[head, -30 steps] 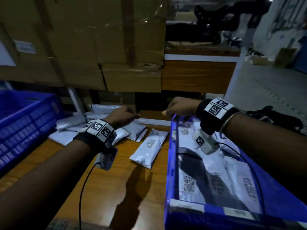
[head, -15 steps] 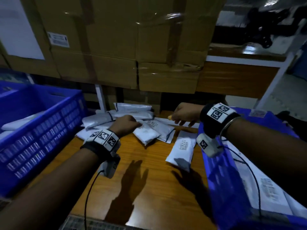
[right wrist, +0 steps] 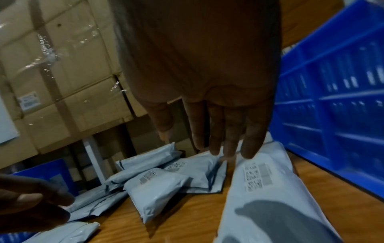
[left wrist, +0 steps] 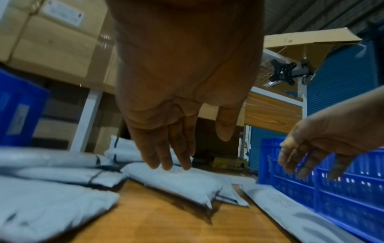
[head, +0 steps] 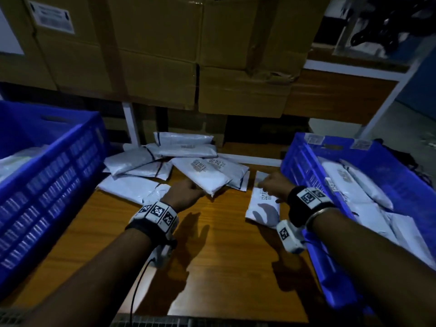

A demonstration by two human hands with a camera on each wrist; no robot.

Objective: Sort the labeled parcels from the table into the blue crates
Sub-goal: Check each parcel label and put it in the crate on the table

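Note:
Several white labeled parcels lie heaped at the back of the wooden table [head: 212, 256]. My left hand [head: 188, 190] [left wrist: 197, 151] hovers with straight fingers over the near end of a plump parcel [head: 207, 178] [left wrist: 182, 182] and holds nothing. My right hand [head: 271, 187] [right wrist: 193, 143] points its straight fingers down at the far end of a long parcel [head: 262, 208] [right wrist: 266, 189] beside the right blue crate [head: 304, 166]; contact is unclear. The left blue crate [head: 54, 175] holds some parcels, and the right one holds several.
Large taped cardboard boxes [head: 165, 55] stand on a shelf directly behind the heap, overhanging it. A white shelf leg [head: 131, 123] rises at the back left. The two crates hem the table on both sides; bare wood shows in front of the hands.
My right hand has come nearer, from over the back parcels to the long parcel by the right crate. My left hand has shifted to the plump parcel's near end. The head view has turned left and down.

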